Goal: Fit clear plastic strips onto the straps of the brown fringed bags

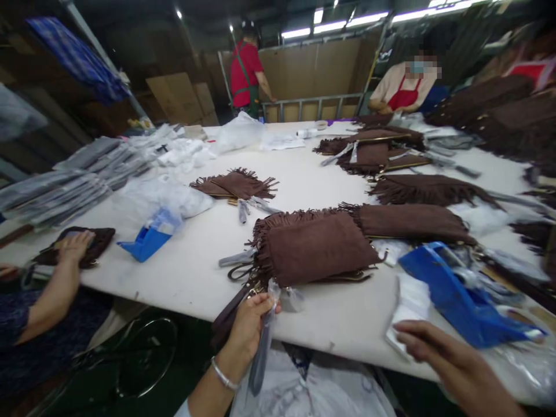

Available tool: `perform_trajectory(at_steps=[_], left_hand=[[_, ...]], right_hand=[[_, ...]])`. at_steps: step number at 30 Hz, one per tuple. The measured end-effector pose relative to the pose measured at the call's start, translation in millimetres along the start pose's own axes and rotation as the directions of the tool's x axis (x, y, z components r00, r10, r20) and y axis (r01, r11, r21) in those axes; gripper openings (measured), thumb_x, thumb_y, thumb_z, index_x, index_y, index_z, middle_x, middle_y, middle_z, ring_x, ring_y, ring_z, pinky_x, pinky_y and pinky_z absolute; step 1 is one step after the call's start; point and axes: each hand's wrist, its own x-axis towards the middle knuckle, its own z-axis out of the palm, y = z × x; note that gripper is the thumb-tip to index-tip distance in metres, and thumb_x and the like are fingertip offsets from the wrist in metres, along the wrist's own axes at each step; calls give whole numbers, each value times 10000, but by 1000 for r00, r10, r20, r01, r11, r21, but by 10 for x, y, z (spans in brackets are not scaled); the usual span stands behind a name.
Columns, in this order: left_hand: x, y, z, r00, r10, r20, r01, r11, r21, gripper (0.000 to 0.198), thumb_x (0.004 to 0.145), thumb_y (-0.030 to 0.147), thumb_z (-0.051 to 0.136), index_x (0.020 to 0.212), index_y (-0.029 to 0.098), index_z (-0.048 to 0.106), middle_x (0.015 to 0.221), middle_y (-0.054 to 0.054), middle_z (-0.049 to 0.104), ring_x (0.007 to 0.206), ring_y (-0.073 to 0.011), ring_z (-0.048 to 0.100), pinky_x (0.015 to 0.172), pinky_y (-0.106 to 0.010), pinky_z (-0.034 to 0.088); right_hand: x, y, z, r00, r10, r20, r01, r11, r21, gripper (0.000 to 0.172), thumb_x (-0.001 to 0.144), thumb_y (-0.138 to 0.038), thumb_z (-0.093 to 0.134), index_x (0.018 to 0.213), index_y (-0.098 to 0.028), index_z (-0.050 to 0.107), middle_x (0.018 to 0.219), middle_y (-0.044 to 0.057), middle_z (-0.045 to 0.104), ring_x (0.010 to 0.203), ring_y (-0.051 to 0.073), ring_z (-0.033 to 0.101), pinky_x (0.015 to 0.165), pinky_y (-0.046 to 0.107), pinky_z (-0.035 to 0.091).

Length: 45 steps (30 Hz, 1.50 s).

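Note:
My left hand (249, 324), with a bracelet on its wrist, is closed on a dark strap wrapped in clear plastic (260, 356), which hangs down over the table edge. Just beyond it lies a brown suede fringed bag (319, 246), with another wrapped strap (238, 258) sticking out at its left. My right hand (443, 353) has its fingers pressed together at the near edge of a stack of white paper (412, 298) and seems to pinch it. Beside that stack stands a blue tape dispenser (456, 295).
More fringed bags (414, 223) lie to the right and another bag (237, 185) lies farther back. A second blue tape dispenser (152, 234) and plastic-wrapped bundles (82, 174) are at left. A co-worker's hand (73, 246) rests on a bag there. Other people stand across the table (295, 165).

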Motion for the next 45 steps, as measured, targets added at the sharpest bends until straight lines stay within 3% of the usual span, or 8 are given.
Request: perform_trajectory(at_steps=[3, 6, 9, 18, 25, 29, 34, 45], left_hand=[[-18, -25, -26, 1000, 0, -1, 0, 1000, -11, 256, 594, 228, 811, 788, 127, 676, 693, -29, 669, 624, -134, 633, 555, -208, 429], [-24, -29, -51, 997, 41, 70, -41, 999, -7, 230, 622, 244, 789, 796, 128, 693, 668, -24, 659, 602, -127, 608, 581, -221, 427], [-13, -18, -77, 983, 143, 119, -149, 988, 39, 222, 648, 282, 774, 796, 128, 713, 695, -39, 676, 634, -139, 598, 640, -242, 428], [3, -9, -149, 948, 307, 85, -318, 905, 281, 158, 716, 204, 651, 837, 146, 735, 814, -61, 716, 787, -199, 605, 745, -278, 441], [-53, 4, -193, 957, 224, 183, -255, 953, 165, 255, 705, 203, 696, 951, 139, 726, 957, -97, 728, 887, -234, 633, 807, -302, 456], [-14, -39, -170, 974, 194, 116, -210, 966, 148, 223, 684, 307, 764, 806, 124, 731, 749, -56, 703, 686, -159, 581, 653, -243, 418], [24, -133, -161, 983, 176, 47, -179, 982, 62, 217, 665, 329, 778, 715, 128, 716, 638, -11, 633, 584, -108, 502, 566, -219, 357], [-65, -96, -115, 985, 46, 164, -12, 979, -202, 228, 645, 277, 780, 793, 117, 717, 739, -81, 703, 665, -170, 622, 680, -270, 459]], right_hand=[[203, -754, 903, 940, -149, 307, 81, 971, 225, 250, 859, -396, 534, 958, -235, 698, 779, 37, 671, 691, 179, 619, 648, 275, 523], [420, -1110, 1573, 872, -336, 356, 202, 909, 364, 211, 879, -274, 497, 952, -216, 686, 784, 13, 663, 669, 146, 595, 643, 250, 499], [547, -1183, 1895, 830, -443, 339, 340, 884, 321, 250, 880, -169, 453, 951, -217, 688, 800, 10, 663, 660, 131, 586, 648, 240, 479], [544, -1308, 1950, 825, -429, 367, 500, 858, -121, 292, 916, -149, 436, 1015, -255, 690, 828, 27, 666, 738, 152, 609, 661, 226, 420], [502, -1436, 1963, 833, -372, 409, 533, 737, -416, 274, 877, -103, 456, 994, -265, 644, 874, 31, 679, 786, 156, 638, 646, 205, 404], [509, -1539, 1968, 823, -338, 457, 553, 660, -508, 352, 811, -24, 449, 1067, -235, 569, 894, 51, 698, 766, 178, 658, 596, 221, 380], [544, -1520, 1968, 827, -335, 451, 538, 705, -462, 396, 811, -42, 448, 1173, -199, 460, 858, 49, 714, 742, 200, 673, 584, 232, 367], [341, -1241, 2091, 954, -229, 195, 233, 972, 0, 314, 882, -170, 416, 1189, -232, 438, 829, 8, 647, 700, 171, 631, 612, 255, 458]])
